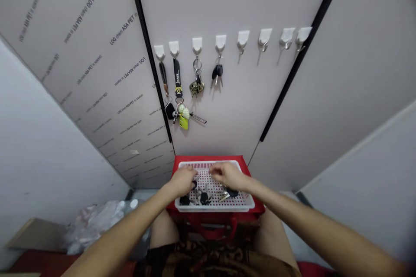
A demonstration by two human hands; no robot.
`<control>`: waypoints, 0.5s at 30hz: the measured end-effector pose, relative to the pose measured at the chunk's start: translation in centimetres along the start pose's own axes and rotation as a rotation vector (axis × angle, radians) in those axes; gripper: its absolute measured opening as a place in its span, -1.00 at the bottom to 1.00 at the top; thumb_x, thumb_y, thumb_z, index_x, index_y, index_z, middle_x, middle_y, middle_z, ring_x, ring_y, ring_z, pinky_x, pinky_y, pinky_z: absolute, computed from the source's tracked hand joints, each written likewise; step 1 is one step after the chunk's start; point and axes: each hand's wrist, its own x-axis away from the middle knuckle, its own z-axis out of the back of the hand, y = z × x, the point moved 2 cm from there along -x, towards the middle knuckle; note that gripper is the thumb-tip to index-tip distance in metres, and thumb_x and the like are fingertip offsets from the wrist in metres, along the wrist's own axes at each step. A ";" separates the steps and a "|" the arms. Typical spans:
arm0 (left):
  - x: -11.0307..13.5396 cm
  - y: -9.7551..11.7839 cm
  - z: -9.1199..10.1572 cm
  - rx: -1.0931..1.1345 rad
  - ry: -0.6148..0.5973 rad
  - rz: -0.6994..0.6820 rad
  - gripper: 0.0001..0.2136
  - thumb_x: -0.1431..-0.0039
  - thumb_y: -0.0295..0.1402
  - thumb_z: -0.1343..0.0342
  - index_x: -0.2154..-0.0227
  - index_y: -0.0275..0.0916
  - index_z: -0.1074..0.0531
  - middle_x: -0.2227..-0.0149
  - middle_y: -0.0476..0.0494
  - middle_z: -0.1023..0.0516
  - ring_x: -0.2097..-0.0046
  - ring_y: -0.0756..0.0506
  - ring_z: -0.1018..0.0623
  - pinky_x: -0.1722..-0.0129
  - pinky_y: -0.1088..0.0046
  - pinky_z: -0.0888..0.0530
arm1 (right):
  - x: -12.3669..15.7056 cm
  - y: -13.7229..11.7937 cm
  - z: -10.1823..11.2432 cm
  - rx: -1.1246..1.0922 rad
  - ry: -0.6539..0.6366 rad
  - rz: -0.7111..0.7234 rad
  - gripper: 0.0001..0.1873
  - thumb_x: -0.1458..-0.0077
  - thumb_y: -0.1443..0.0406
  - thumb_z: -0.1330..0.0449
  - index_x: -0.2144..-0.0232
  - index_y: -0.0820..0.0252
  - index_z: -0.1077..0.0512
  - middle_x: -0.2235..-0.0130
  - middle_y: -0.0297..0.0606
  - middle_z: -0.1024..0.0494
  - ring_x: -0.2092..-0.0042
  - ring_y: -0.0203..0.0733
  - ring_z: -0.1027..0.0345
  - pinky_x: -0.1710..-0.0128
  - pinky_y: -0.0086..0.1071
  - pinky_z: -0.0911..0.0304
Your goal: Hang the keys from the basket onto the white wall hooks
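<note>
A white perforated plastic tray (214,207) rests on a red box (211,162) on my lap, holding several dark-headed keys and metal keys (204,198). My left hand (183,181) hangs over the tray's left side, just above a black key fob (194,185). My right hand (229,176) curls over the middle of the tray, and its fingertips are close to the mesh. Neither hand shows clearly whether anything is in it. On the wall ahead, a row of white adhesive hooks (243,38) carries several key bunches, among them a black-headed key pair (217,73) and a yellow-green fob (183,122).
Grey panels with printed lettering (123,39) and black trim strips (146,39) frame the wall. A crumpled plastic bag (94,227) and a piece of cardboard (35,233) lie low on the left. Red handles (211,229) hang below the tray.
</note>
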 end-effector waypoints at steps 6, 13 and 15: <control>0.2 0.1 -1.4 -0.134 -0.100 0.049 -0.79 0.21 -0.51 0.11 0.42 -0.32 -0.32 0.37 -0.24 -0.39 0.31 -0.13 -0.37 0.33 0.37 -0.26 | 0.4 -0.4 -4.8 0.256 -0.160 0.061 -0.70 0.32 0.25 -0.09 0.41 0.22 -0.35 0.36 -0.20 -0.37 0.34 -0.22 -0.21 0.39 -0.45 -0.08; -1.1 -1.1 0.0 0.550 0.010 0.226 -0.84 0.21 -0.49 0.07 0.47 -0.32 -0.30 0.58 0.00 -0.36 0.52 0.07 -0.33 0.52 0.61 -0.24 | 0.0 1.1 -3.2 0.162 0.015 -0.089 -0.85 0.22 0.33 -0.01 0.52 0.24 -0.34 0.48 -0.26 -0.38 0.44 -0.32 -0.20 0.44 -0.49 -0.06; -1.6 -1.0 0.3 0.727 0.026 0.249 -0.87 0.22 -0.47 0.06 0.50 -0.34 -0.30 0.63 0.04 -0.32 0.58 0.10 -0.29 0.57 0.62 -0.22 | -0.1 1.0 -2.3 0.038 0.126 -0.085 -0.80 0.21 0.30 -0.03 0.45 0.25 -0.33 0.44 -0.26 -0.37 0.42 -0.33 -0.19 0.42 -0.49 -0.07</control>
